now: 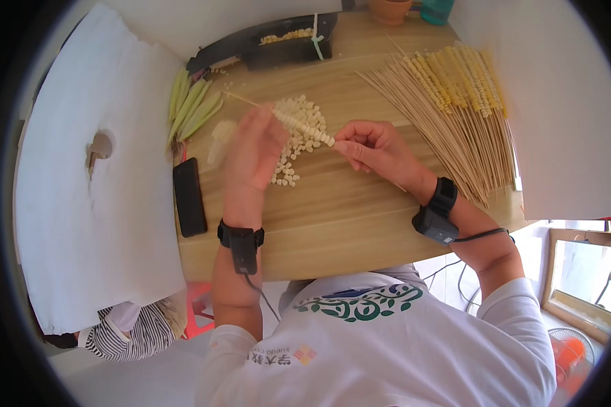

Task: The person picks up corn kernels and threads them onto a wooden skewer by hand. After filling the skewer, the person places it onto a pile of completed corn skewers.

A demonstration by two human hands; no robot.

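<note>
A thin wooden skewer slants across the middle of the table, with a row of pale, kernel-like pieces threaded along it. My right hand pinches the skewer just below the lowest piece, and its bare end sticks out under the palm. Smeared by motion, my left hand is at the upper part of the skewer, beside the threaded pieces; its fingers do not show clearly. Beneath the skewer lies a loose pile of similar pale pieces. A pale, translucent object is partly hidden behind my left hand.
Many bare skewers lie at right, beside filled yellow and white skewers. A black container holds kernels at the back. Green husks and a phone lie left. White panels flank the table; a person sits beyond.
</note>
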